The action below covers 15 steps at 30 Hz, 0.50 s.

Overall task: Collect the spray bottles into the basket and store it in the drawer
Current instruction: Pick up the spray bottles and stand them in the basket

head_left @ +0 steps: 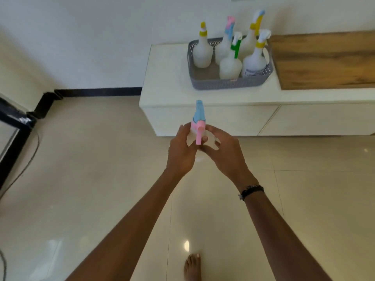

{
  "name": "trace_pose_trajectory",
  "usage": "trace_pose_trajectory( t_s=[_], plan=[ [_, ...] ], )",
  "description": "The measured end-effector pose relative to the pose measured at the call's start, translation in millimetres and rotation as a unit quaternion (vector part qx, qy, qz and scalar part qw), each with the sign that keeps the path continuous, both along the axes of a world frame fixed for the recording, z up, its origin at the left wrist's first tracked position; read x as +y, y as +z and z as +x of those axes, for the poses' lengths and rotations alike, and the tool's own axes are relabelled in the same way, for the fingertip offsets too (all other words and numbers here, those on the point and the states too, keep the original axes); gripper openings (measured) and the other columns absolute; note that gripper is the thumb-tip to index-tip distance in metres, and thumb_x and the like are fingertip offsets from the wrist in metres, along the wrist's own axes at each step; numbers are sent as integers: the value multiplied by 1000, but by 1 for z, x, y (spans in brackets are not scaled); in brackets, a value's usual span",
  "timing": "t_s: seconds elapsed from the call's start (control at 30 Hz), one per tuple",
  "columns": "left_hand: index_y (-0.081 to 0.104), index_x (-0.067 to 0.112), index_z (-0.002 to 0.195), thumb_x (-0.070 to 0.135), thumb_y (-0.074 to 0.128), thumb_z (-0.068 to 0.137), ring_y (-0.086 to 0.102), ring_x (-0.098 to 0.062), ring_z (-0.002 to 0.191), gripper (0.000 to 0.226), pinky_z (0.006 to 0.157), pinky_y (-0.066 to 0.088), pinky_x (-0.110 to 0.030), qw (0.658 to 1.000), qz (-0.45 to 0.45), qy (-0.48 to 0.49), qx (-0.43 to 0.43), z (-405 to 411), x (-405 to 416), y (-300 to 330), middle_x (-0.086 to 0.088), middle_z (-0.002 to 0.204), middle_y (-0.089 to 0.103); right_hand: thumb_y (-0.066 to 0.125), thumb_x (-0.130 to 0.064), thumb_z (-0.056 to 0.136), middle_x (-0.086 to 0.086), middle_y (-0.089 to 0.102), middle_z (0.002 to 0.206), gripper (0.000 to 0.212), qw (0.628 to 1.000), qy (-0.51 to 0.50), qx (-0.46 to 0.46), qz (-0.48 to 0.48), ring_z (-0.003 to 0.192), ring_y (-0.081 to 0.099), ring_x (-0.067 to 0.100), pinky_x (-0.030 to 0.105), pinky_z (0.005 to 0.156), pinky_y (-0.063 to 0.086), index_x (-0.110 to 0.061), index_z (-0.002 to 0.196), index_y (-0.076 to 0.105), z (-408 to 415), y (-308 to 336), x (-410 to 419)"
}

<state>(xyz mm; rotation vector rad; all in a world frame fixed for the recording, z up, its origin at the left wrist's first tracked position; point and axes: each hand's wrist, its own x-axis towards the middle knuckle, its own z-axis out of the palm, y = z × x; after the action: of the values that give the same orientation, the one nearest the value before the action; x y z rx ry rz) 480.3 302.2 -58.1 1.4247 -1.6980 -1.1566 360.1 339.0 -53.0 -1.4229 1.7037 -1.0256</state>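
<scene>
With the left hand and right hand both clasped on the spray bottle, short of the basket, carry it upright into the basket's bare front-left corner.

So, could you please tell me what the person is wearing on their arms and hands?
Both forearms are bare, with no sleeves in view. The right wrist carries a thin dark band, like a bracelet or cord, with a small pale piece at its inner end. The left hand and right hand show no gloves.
</scene>
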Motion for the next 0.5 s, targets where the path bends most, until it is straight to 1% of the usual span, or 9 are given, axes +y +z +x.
trace_pose_trajectory(
  t_s=[0.03, 0.07, 0.13, 0.23, 0.3, 0.33, 0.4, 0.43, 0.5],
  plan=[
    [54, 14, 122, 27, 60, 90, 62, -17, 91, 35, 76, 50, -21, 1000, -14, -7, -2, -8, -19, 3, -6, 106, 66, 73, -17, 80, -5, 61, 120, 53, 999, -14, -6, -30, 103, 48, -9, 2, 89, 39, -13, 129, 53, -4, 3, -16],
    [54, 14, 122, 28, 60, 90, 62, -16, 92, 35, 75, 48, -17, 1000, -22, -10, 1, -15, -38, 5, -8, 107, 66, 72, -14, 80, -8, 59, 114, 50, 998, -24, -14, -54, 100, 45, -13, -5, 84, 36, -10, 128, 55, -9, 6, -33],
    [54, 14, 122, 31, 60, 89, 61, -10, 89, 38, 74, 46, -11, 999, -31, -10, 12, -31, -73, 11, -5, 108, 65, 71, -10, 80, -9, 57, 109, 47, 995, -39, -14, -86, 99, 43, -15, -9, 80, 33, -6, 125, 56, -22, 11, -66],
    [53, 14, 124, 25, 61, 90, 58, 1, 82, 36, 70, 44, -4, 999, -47, 2, 23, -57, -126, 17, 1, 106, 62, 71, -10, 80, 5, 65, 120, 47, 992, -49, 29, -111, 101, 49, -6, -6, 83, 34, -5, 125, 57, -45, 14, -121],
    [52, 15, 125, 24, 60, 90, 57, -2, 83, 38, 71, 45, -6, 998, -56, 17, 24, -75, -161, 18, 2, 107, 61, 71, -11, 81, 8, 65, 122, 47, 991, -47, 48, -112, 105, 57, 8, 2, 85, 36, -6, 126, 56, -60, 15, -159],
    [51, 15, 127, 25, 61, 90, 56, -3, 85, 40, 72, 44, -6, 998, -58, 25, 21, -83, -178, 18, 4, 108, 60, 70, -10, 81, 9, 65, 121, 47, 991, -46, 52, -113, 106, 58, 11, 4, 85, 36, -6, 126, 56, -68, 15, -177],
    [49, 15, 129, 27, 62, 89, 55, -7, 91, 43, 72, 43, -4, 998, -56, 35, 13, -100, -212, 16, 6, 110, 60, 70, -8, 81, 9, 65, 120, 46, 990, -45, 53, -121, 104, 56, 10, 3, 83, 37, -6, 125, 57, -83, 13, -212],
    [50, 13, 129, 27, 62, 89, 55, -9, 95, 44, 75, 44, -8, 998, -54, 41, 8, -108, -227, 13, 3, 112, 61, 70, -7, 81, 10, 65, 120, 46, 989, -45, 53, -127, 104, 57, 10, 4, 83, 37, -5, 124, 57, -90, 11, -228],
    [50, 11, 130, 25, 61, 89, 56, -12, 99, 45, 82, 45, -19, 997, -50, 55, 2, -118, -252, 7, -3, 117, 62, 69, -5, 81, 12, 64, 122, 45, 989, -44, 51, -131, 110, 59, 18, 6, 88, 35, -4, 124, 57, -97, 7, -255]
  ],
)
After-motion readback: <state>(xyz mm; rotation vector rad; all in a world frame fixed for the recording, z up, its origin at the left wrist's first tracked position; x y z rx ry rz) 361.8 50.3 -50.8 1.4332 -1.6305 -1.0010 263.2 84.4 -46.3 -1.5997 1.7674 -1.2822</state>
